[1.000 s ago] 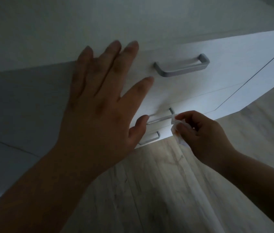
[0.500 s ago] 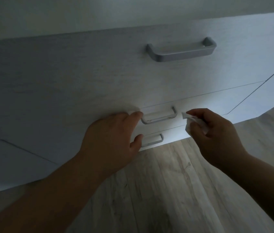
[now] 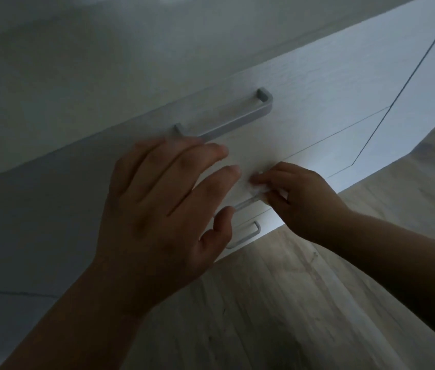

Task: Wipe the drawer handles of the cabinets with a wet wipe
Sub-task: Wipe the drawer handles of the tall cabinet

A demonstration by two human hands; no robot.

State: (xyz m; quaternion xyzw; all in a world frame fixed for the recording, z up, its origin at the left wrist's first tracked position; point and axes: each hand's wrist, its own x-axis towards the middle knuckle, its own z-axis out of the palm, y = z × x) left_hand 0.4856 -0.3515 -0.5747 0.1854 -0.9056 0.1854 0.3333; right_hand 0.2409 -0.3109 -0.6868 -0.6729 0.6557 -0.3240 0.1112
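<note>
One limp wet wipe (image 3: 260, 187), pinched in the right hand (image 3: 304, 201), should conform to the rigid middle handle (image 3: 245, 204); the left hand (image 3: 157, 209) lies spread on the drawer front (image 3: 304, 116).

A white wood-grain cabinet (image 3: 317, 102) stands here, its drawer fronts stacked flush. On the top drawer, a long grey metal bar handle (image 3: 219, 121) runs slantwise, its right end higher, at about eleven o'clock from the wipe. The small crumpled white wet wipe (image 3: 260, 188) is pinched in the right hand (image 3: 304, 198) and pressed on the right end of the thinner middle drawer handle (image 3: 243, 205) — only a short stretch shows. At six o'clock from it sits the bottom drawer handle (image 3: 245, 235) — slim, pale, untouched.
</note>
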